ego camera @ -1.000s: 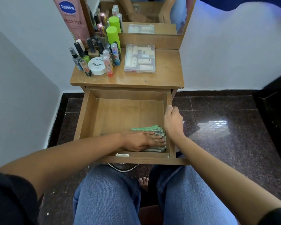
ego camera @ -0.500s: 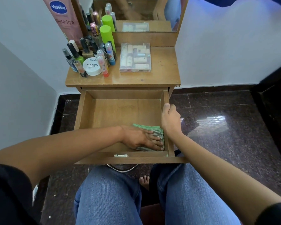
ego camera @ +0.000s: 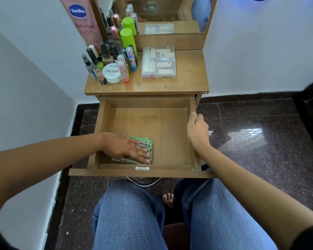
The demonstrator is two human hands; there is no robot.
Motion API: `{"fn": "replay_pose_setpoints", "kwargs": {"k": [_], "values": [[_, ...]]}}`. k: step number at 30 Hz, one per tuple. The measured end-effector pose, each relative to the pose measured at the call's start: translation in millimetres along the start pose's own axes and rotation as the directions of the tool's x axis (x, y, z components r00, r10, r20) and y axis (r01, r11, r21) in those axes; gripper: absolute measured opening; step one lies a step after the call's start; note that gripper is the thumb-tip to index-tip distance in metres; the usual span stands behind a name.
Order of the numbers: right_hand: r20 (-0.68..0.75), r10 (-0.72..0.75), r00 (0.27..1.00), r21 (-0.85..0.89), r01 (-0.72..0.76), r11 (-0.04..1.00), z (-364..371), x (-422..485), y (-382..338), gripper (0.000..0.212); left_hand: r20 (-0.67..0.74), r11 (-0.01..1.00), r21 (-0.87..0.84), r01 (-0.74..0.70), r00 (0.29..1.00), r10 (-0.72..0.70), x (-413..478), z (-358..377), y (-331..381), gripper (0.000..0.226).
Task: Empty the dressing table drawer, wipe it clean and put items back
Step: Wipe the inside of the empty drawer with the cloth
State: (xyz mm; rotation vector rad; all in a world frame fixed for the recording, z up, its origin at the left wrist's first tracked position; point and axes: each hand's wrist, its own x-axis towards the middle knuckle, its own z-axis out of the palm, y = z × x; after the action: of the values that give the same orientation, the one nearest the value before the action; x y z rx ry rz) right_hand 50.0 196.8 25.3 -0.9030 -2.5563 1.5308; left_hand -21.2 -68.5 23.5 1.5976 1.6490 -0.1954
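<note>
The wooden drawer (ego camera: pixel 172 127) of the dressing table is pulled out over my knees and holds nothing but a folded green checked cloth (ego camera: pixel 145 143). My left hand (ego camera: pixel 126 148) lies flat on that cloth with straight fingers, pressing it onto the drawer floor near the front left. My right hand (ego camera: pixel 197 132) grips the top of the drawer's right side wall, thumb on the rim. On the tabletop (ego camera: pixel 190 78) stand several nail polish bottles (ego camera: pixel 101 60), a white nail polish remover jar (ego camera: pixel 112 72), a green-capped bottle (ego camera: pixel 127 37) and a clear plastic box (ego camera: pixel 158 62).
A mirror (ego camera: pixel 170 9) rises at the back of the table, and a large pink Vaseline tube (ego camera: pixel 83 20) leans at its left. White walls close in on the left and behind. Dark polished floor (ego camera: pixel 251 134) lies to the right. My legs in jeans (ego camera: pixel 130 217) sit under the drawer front.
My left hand has slid the cloth leftward across the drawer floor, away from the right wall. My right hand keeps its hold on the side wall.
</note>
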Motion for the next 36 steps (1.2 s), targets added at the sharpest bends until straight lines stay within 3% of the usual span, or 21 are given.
{"fn": "replay_pose_setpoints", "kwargs": {"k": [15, 21, 28, 32, 36], "values": [[-0.016, -0.002, 1.0, -0.015, 0.002, 1.0, 1, 0, 0, 0.047, -0.296, 0.995, 0.047, -0.091, 0.95, 0.101, 77, -25, 38, 0.05], [-0.012, -0.004, 1.0, -0.024, 0.004, 1.0, -3, 1, -4, 0.046, -0.332, 0.996, 0.015, -0.093, 0.939, 0.093, 104, -43, 47, 0.046], [-0.01, -0.001, 1.0, -0.029, 0.001, 1.0, -2, 4, -9, 0.045, -0.556, 0.992, -0.074, -0.104, 0.83, 0.045, 88, -22, 33, 0.036], [-0.008, -0.005, 1.0, -0.028, 0.005, 1.0, -1, 6, -7, 0.046, -0.51, 0.982, 0.016, -0.188, 0.843, 0.169, 86, -29, 34, 0.038], [-0.013, -0.006, 1.0, -0.033, 0.006, 0.999, -1, 6, -7, 0.046, -0.437, 0.985, 0.049, -0.165, 0.883, 0.17, 88, -32, 36, 0.043]]}}
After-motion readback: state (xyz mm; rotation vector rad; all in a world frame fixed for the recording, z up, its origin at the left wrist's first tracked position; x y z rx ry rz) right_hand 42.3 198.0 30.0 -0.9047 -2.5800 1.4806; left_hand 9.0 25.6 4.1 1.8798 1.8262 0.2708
